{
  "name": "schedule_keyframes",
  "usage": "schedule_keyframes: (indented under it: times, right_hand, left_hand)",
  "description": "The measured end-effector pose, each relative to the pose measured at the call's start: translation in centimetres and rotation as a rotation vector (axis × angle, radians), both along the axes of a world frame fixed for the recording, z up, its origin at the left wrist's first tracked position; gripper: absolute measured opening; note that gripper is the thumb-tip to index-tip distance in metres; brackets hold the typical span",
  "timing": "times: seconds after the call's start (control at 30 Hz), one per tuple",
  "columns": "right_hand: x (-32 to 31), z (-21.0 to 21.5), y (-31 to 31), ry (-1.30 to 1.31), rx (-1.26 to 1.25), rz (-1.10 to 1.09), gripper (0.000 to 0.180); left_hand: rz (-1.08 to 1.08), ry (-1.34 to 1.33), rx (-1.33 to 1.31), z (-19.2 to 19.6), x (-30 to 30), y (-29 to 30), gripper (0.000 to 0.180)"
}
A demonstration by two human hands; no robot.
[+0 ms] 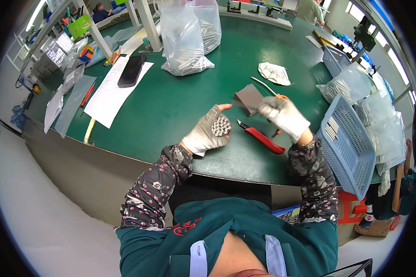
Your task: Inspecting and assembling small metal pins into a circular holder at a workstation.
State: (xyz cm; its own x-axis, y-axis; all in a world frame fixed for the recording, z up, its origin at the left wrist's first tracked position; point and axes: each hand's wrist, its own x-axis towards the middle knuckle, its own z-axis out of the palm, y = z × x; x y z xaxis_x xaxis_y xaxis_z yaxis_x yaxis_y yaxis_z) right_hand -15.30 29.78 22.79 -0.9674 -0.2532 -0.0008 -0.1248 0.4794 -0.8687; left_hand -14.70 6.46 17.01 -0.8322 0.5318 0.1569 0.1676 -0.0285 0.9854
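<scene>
Green shirt (217, 214) sits nearest, below the fingers. Fingers of the left hand (203, 134) wrap a bundle of round metal pieces (221, 126); right of them come a brown sheet (246, 98), red-handled pliers (264, 139) on the worktop (171, 106), then the blurred right hand (285, 117), its fingers' hold impossible to tell.

Your left hand (202, 134): one metal bundle (221, 126) inside; one phone (131, 71) beyond, leftward. Your right hand (286, 119): two blue baskets (357, 162) rightward.

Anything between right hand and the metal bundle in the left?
Nothing upright visible. Red-handled cutters lie on the table, tip between right hand and metal bundle; brown sheet is just beyond.
</scene>
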Motion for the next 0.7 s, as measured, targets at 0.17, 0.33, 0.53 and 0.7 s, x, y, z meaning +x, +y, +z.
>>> schedule_keyframes:
  times: [0.17, 0.33, 0.53, 0.7]
  right_hand:
    - [-0.7, 0.4, -3.6, 0.056, 0.491, 0.302, 0.043]
    - [-3.9, 1.2, -1.1, 0.029, 0.577, 0.176, 0.038]
    - [-4.0, 0.7, -2.9, 0.100, 0.562, 0.396, 0.036]
    - [-4.9, 2.5, -2.3, 0.113, 0.571, 0.229, 0.035]
  left_hand:
    - [-0.032, -0.023, 0.017, 0.0, 0.0, -0.2, 0.086]
    - [-0.044, -0.015, 0.036, -0.1, -0.2, 0.1, 0.095]
    - [-0.056, -0.010, 0.013, 0.0, -0.2, 0.0, 0.098]
    - [-0.027, 0.026, -0.025, -0.2, -0.3, -0.4, 0.101]
